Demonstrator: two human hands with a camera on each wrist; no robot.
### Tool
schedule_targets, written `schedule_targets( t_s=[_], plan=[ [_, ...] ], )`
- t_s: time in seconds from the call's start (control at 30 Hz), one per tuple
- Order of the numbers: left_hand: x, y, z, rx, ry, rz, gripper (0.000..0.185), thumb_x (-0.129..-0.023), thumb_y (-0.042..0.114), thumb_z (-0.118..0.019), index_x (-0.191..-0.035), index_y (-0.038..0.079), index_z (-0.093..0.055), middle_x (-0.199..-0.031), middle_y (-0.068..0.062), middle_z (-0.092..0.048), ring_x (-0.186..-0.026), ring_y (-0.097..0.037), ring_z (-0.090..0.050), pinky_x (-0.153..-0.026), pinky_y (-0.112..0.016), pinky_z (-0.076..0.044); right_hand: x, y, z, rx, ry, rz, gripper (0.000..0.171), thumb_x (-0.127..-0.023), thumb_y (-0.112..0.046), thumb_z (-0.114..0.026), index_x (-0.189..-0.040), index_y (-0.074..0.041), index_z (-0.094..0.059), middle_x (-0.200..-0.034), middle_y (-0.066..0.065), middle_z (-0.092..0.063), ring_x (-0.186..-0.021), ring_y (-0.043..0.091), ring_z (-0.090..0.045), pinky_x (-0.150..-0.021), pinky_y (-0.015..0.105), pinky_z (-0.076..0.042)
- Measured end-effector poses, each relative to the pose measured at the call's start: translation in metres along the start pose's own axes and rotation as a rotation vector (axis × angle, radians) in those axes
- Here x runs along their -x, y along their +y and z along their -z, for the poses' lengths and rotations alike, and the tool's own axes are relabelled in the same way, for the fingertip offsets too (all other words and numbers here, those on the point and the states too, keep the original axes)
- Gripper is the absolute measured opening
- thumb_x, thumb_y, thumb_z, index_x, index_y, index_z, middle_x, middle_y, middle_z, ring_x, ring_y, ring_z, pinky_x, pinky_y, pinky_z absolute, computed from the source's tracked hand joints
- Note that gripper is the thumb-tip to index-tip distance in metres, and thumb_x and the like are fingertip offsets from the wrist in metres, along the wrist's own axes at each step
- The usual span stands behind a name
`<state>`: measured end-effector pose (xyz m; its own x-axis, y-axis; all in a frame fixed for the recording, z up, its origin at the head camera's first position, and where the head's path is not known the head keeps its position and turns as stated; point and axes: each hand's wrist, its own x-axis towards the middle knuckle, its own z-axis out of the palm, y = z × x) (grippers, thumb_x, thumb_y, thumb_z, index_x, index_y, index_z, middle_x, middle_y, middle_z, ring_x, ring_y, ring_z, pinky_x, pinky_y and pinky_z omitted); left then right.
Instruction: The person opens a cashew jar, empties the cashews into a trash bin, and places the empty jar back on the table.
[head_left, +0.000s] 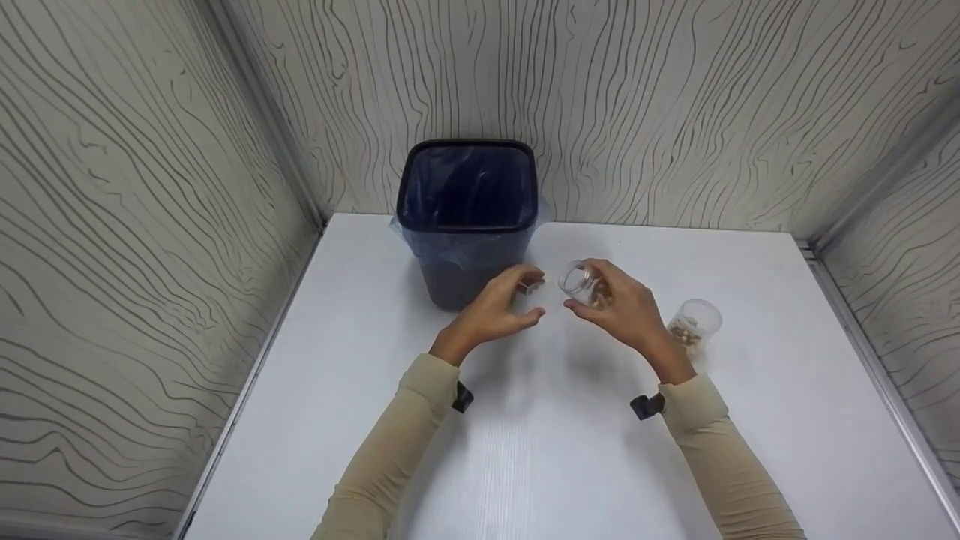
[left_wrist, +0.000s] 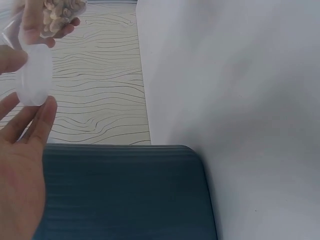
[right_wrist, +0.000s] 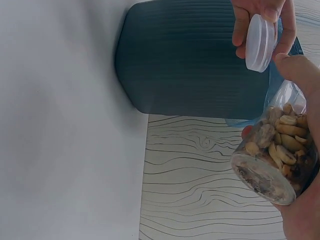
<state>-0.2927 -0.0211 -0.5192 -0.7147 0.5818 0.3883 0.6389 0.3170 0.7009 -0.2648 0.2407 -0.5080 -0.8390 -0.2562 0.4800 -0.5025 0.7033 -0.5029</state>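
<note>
My left hand pinches a translucent white round lid by its edge, between thumb and fingers. Beside it, my right hand grips a clear plastic jar tilted with its mouth toward the left hand. Pale brown pieces, which look like nuts or dried mushrooms, lie inside the jar. The lid is off the jar and close to its mouth. In the left wrist view the lid stands on edge above the left fingertips. Right of the right wrist, a second clear container with similar pieces stands on the table.
A dark bin with a blue plastic liner stands at the back of the white table, just beyond the left hand. Wood-patterned panels enclose the table at the back and sides.
</note>
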Motion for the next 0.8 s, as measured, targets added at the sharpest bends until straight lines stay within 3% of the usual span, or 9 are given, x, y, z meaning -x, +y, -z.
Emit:
schedule_targets(
  t_s=[0.17, 0.53, 0.8],
  plan=[
    [0.001, -0.003, -0.001, -0.021, 0.006, -0.007, 0.055, -0.093, 0.007, -0.078, -0.141, -0.004, -0.054, -0.136, -0.017, -0.066, -0.124, -0.030, -0.065, -0.108, -0.035, -0.057, -0.002, 0.000, 0.001, 0.008, 0.007, 0.017, 0.064, -0.084, -0.035, -0.093, -0.138, -0.014, -0.065, -0.117, 0.011, -0.076, -0.093, 0.031, -0.076, -0.078, 0.052, -0.063],
    [0.008, -0.008, -0.005, -0.080, -0.026, 0.079, 0.055, -0.094, 0.015, -0.079, -0.143, 0.002, -0.058, -0.133, -0.018, -0.064, -0.121, -0.032, -0.066, -0.109, -0.039, -0.056, -0.006, -0.001, 0.005, 0.019, -0.003, 0.005, 0.065, -0.085, -0.035, -0.092, -0.138, -0.013, -0.063, -0.126, 0.012, -0.074, -0.102, 0.033, -0.075, -0.084, 0.055, -0.064],
    [0.012, -0.013, -0.010, -0.144, -0.018, 0.093, 0.055, -0.094, 0.020, -0.080, -0.143, 0.002, -0.063, -0.135, -0.013, -0.063, -0.119, -0.030, -0.065, -0.106, -0.039, -0.056, -0.010, -0.002, 0.010, 0.035, -0.011, 0.009, 0.065, -0.084, -0.036, -0.092, -0.137, -0.012, -0.063, -0.126, 0.013, -0.074, -0.105, 0.033, -0.075, -0.087, 0.055, -0.064]
  ],
)
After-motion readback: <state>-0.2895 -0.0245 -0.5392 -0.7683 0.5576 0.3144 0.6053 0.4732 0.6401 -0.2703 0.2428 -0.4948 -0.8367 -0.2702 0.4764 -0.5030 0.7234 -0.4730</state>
